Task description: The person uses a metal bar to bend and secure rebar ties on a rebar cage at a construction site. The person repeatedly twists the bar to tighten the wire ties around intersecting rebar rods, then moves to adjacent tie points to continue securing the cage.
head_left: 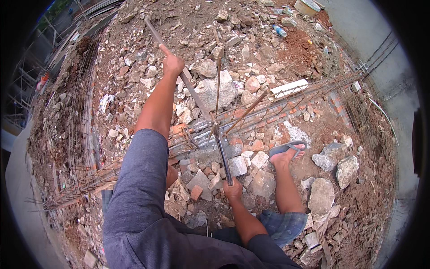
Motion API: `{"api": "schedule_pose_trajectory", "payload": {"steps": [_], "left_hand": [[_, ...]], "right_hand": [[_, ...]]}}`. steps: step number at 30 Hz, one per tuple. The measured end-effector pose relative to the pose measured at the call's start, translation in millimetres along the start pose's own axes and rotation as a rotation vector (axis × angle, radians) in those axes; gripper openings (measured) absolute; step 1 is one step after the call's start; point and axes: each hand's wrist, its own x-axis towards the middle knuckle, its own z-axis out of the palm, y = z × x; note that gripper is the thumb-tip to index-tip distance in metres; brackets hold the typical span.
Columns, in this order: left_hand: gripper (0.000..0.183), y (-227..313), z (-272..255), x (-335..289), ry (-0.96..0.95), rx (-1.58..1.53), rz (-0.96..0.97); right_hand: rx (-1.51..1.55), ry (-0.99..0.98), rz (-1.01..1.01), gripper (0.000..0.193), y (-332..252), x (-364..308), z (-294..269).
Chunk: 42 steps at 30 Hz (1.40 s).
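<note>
The rebar cage (322,86) crosses before the boulder (217,92); the pipe (289,89) lies along it, right of the boulder. Behind and rightward sit the bottle (279,30) and, farther, the bucket (307,7). Left is the left hand (173,65); before it, the right hand (233,190) and, farther right, the sandal (278,149).

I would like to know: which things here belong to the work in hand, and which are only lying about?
In the work:
long bar, in the left hand
dark bar, in the right hand
rusty rebar, near the bars' inner ends

Lying about, it seems:
blue bottle
white trough-shaped piece
pale bucket
broken stones
</note>
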Motion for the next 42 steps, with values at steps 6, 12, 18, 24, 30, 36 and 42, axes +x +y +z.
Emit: {"api": "schedule_pose_trajectory", "payload": {"steps": [6, 12, 18, 24, 30, 36, 42], "left_hand": [[0.073, -64, -3, 44, 0.343, -0.677, -0.310], [0.044, -61, -17, 0, 0.277, -1.255, -0.324], [0.023, -93, -46, 18, -0.129, -1.687, -0.296], [0.029, -114, -85, 11, -0.342, -1.605, -0.074], [0.025, -146, -98, 11, -0.203, -1.279, 0.059], [0.031, -157, -86, 29, 0.014, -1.075, 0.172], [0.030, -199, -61, 41, -0.007, -1.034, 0.095]], "right_hand": [[0.215, -0.400, 0.141, 0.040, -68, 18, -82], [-0.289, -0.191, 0.131, 0.043, -98, -24, -172], [-0.564, -0.054, 0.103, 0.040, -137, -66, -216], [-0.238, 0.108, 0.039, 0.036, -171, -86, -254], [0.461, 0.130, -0.222, 0.032, -257, -38, -274], [0.652, -0.066, -0.564, 0.053, -383, 12, -286], [0.625, -0.304, -0.671, 0.045, -547, 80, -251]]}}
